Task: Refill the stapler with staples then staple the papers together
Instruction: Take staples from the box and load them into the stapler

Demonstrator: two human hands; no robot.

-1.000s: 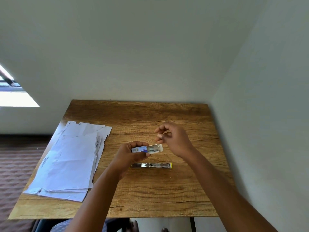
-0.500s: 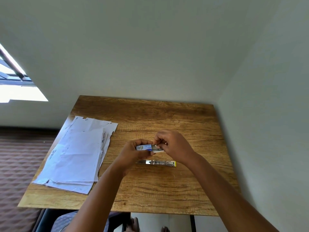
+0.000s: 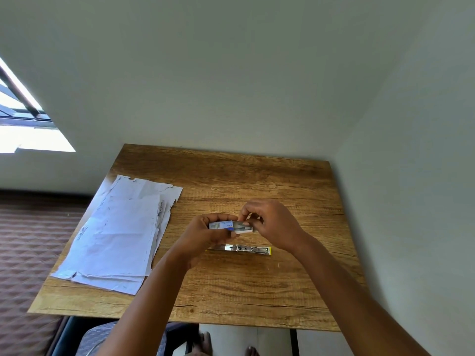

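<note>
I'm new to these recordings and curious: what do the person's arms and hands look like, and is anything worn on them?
Both arms are bare all the way to the picture's bottom edge: no sleeves in view. The left hand and right hand wear no gloves, and I see no watch, bracelet or ring, though some fingers are hidden.

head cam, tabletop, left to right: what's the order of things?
papers → left hand → staple box held between the hands → right hand. The stapler lies on the table below the hands, spanning both, so it has no clear slot.
</note>
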